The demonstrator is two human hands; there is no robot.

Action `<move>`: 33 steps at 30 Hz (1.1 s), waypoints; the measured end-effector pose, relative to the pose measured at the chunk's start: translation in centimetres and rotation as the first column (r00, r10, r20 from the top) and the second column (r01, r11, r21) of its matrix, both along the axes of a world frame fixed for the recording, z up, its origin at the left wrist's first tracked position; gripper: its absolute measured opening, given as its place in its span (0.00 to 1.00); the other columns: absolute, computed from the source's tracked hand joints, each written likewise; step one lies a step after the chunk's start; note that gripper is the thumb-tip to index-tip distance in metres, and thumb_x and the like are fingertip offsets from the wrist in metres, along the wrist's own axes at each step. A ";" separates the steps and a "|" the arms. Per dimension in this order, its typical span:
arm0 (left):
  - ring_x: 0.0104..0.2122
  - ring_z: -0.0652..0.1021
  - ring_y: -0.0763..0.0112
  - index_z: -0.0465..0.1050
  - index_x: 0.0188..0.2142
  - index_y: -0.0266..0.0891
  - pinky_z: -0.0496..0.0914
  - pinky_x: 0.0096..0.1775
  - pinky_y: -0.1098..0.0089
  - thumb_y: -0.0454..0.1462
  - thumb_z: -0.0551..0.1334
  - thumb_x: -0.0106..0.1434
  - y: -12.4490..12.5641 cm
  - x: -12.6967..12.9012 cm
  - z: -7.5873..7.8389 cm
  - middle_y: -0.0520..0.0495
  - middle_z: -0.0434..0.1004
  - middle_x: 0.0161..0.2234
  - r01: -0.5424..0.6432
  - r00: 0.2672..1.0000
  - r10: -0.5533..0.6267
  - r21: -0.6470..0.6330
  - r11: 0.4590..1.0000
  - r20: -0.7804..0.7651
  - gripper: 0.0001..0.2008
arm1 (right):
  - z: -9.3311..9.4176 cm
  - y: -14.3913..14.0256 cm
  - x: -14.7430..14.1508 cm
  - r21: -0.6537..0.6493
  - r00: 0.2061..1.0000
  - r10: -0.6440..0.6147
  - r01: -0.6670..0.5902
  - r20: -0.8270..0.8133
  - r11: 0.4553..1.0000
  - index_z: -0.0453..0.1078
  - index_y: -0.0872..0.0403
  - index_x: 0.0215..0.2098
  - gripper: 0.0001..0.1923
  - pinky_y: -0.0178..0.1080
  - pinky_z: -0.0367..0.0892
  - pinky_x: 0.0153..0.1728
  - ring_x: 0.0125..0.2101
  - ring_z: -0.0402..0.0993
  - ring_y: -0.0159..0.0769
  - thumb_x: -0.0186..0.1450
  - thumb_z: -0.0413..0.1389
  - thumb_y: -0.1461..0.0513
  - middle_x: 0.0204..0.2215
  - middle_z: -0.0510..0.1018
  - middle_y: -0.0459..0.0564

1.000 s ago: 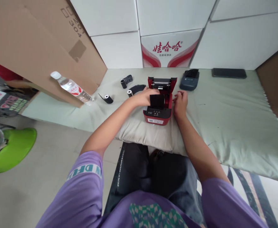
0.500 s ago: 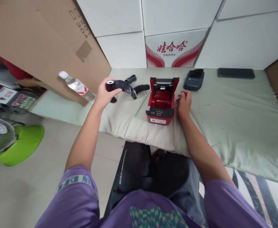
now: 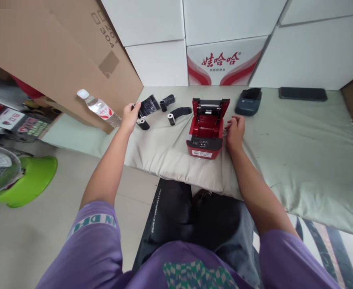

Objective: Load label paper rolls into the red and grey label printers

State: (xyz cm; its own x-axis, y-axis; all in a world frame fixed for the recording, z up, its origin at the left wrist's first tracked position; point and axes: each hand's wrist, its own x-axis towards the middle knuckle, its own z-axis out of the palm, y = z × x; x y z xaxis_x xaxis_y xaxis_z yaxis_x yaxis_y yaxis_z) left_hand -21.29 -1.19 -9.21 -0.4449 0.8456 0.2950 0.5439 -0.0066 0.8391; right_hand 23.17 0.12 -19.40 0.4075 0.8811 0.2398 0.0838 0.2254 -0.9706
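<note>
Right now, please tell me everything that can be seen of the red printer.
The red printer looks plastic, with a black front panel carrying small pale markings and a white label on the front face below. Its lid stands open, with a silvery bar across it; no roll shows in the red bay. It sits upright on the pale cushion. The right hand is close beside it; contact is unclear.

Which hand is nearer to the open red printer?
Right. The right hand is just to the right of the red printer; the left hand is farther off to the left, beside the water bottle, holding a black strip.
</note>
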 end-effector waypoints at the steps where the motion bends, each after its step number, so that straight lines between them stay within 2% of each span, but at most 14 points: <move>1: 0.34 0.80 0.65 0.72 0.36 0.41 0.78 0.36 0.66 0.59 0.66 0.65 0.0 0.5 -0.1 0.47 0.75 0.33 -0.011 0.998 0.011 -0.002 1.000 0.066 0.23 | 0.0 0.0 0.0 -0.001 1.000 0.005 -0.005 -0.003 1.000 0.66 0.47 0.44 0.13 0.42 0.69 0.35 0.27 0.72 0.34 0.70 0.52 0.48 0.33 0.75 0.43; 3: 0.31 0.79 0.69 0.74 0.39 0.39 0.75 0.30 0.70 0.53 0.70 0.62 -0.2 1.5 -0.3 0.47 0.77 0.34 -0.004 0.986 0.008 -0.024 1.000 0.167 0.20 | 0.0 0.0 0.0 0.001 1.000 0.007 -0.007 -0.006 1.000 0.66 0.47 0.44 0.13 0.42 0.69 0.35 0.27 0.72 0.34 0.70 0.52 0.48 0.33 0.74 0.43; 5: 0.28 0.77 0.73 0.75 0.39 0.38 0.72 0.27 0.73 0.48 0.71 0.61 -0.4 2.3 -0.6 0.47 0.79 0.34 0.035 0.981 -0.026 -0.040 0.999 0.193 0.17 | 0.0 0.0 0.0 0.004 1.000 0.008 -0.008 -0.005 1.000 0.66 0.48 0.44 0.14 0.43 0.69 0.35 0.27 0.72 0.34 0.70 0.52 0.48 0.34 0.74 0.43; 7: 0.24 0.74 0.76 0.75 0.36 0.38 0.70 0.25 0.74 0.45 0.72 0.60 -0.5 2.7 -0.9 0.48 0.79 0.32 0.049 0.989 -0.040 -0.062 0.997 0.139 0.14 | 0.1 0.0 0.0 0.002 1.000 0.010 -0.010 -0.004 1.000 0.66 0.48 0.43 0.14 0.43 0.69 0.35 0.27 0.72 0.34 0.69 0.52 0.48 0.34 0.74 0.43; 10: 0.20 0.71 0.77 0.72 0.33 0.39 0.65 0.23 0.73 0.44 0.72 0.59 -0.2 2.8 -0.9 0.50 0.78 0.30 0.006 1.000 -0.007 -0.083 0.997 -0.017 0.14 | 0.3 -0.2 -0.1 -0.002 1.000 0.009 -0.009 0.002 1.000 0.66 0.47 0.43 0.14 0.43 0.70 0.35 0.27 0.71 0.34 0.69 0.52 0.48 0.34 0.74 0.43; 14: 0.27 0.76 0.69 0.73 0.33 0.42 0.67 0.30 0.71 0.47 0.70 0.62 0.6 3.3 -0.2 0.51 0.75 0.27 -0.038 0.966 -0.001 -0.146 0.989 -0.260 0.13 | 0.3 -0.3 -0.1 -0.006 1.000 0.005 -0.005 0.002 1.000 0.66 0.47 0.43 0.13 0.42 0.71 0.35 0.27 0.71 0.34 0.70 0.52 0.49 0.34 0.75 0.43; 18: 0.38 0.78 0.61 0.72 0.32 0.43 0.70 0.42 0.66 0.53 0.69 0.64 1.9 4.0 0.3 0.45 0.79 0.32 -0.134 0.862 0.021 -0.188 0.973 -0.507 0.18 | 0.2 -0.1 0.0 0.000 1.000 0.002 -0.002 0.007 1.000 0.66 0.47 0.44 0.13 0.42 0.70 0.34 0.27 0.72 0.34 0.70 0.52 0.49 0.34 0.75 0.43; 21: 0.42 0.78 0.57 0.70 0.32 0.43 0.69 0.45 0.63 0.58 0.64 0.67 2.5 4.9 0.4 0.40 0.81 0.35 -0.225 0.824 0.071 -0.210 0.951 -0.562 0.23 | 0.0 0.0 0.0 -0.006 1.000 0.001 -0.001 0.015 1.000 0.66 0.47 0.44 0.14 0.41 0.70 0.34 0.26 0.71 0.33 0.71 0.51 0.47 0.33 0.75 0.42; 24: 0.44 0.79 0.52 0.73 0.32 0.42 0.70 0.46 0.60 0.64 0.59 0.68 2.5 5.7 0.4 0.37 0.82 0.36 -0.282 0.804 0.085 -0.251 0.926 -0.589 0.29 | 0.1 0.0 0.0 -0.013 1.000 0.007 -0.006 0.019 1.000 0.66 0.47 0.44 0.17 0.42 0.70 0.34 0.26 0.71 0.33 0.70 0.51 0.44 0.33 0.74 0.42; 29: 0.53 0.81 0.34 0.81 0.47 0.35 0.71 0.51 0.50 0.68 0.56 0.67 2.2 6.3 0.0 0.21 0.83 0.49 -0.340 0.727 0.016 -0.339 0.877 -0.686 0.38 | 0.3 -0.1 -0.1 -0.004 1.000 0.014 -0.014 0.026 1.000 0.66 0.47 0.44 0.16 0.41 0.69 0.34 0.27 0.72 0.33 0.70 0.51 0.45 0.34 0.75 0.42; 31: 0.55 0.80 0.29 0.80 0.54 0.31 0.70 0.52 0.48 0.66 0.54 0.69 2.1 6.4 -0.5 0.17 0.82 0.53 -0.337 0.687 -0.053 -0.383 0.860 -0.724 0.40 | 0.2 -0.1 -0.1 -0.002 1.000 0.012 -0.012 0.022 1.000 0.67 0.47 0.44 0.15 0.41 0.69 0.33 0.26 0.72 0.33 0.71 0.51 0.47 0.33 0.75 0.42; 33: 0.56 0.80 0.29 0.76 0.60 0.29 0.69 0.53 0.48 0.63 0.54 0.71 1.9 6.6 -1.1 0.16 0.81 0.54 -0.311 0.652 -0.133 -0.423 0.851 -0.747 0.40 | 0.1 0.1 -0.1 0.002 1.000 0.007 -0.007 0.020 1.000 0.67 0.47 0.44 0.14 0.42 0.69 0.34 0.26 0.72 0.33 0.70 0.51 0.48 0.33 0.75 0.42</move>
State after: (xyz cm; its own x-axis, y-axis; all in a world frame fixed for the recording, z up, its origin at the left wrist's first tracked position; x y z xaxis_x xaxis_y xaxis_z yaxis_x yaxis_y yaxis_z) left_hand -14.65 0.75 -10.32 -0.3490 0.9286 0.1262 0.9369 0.3485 0.0274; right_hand 23.08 0.17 -19.31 0.3969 0.8833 0.2494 0.1015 0.2278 -0.9684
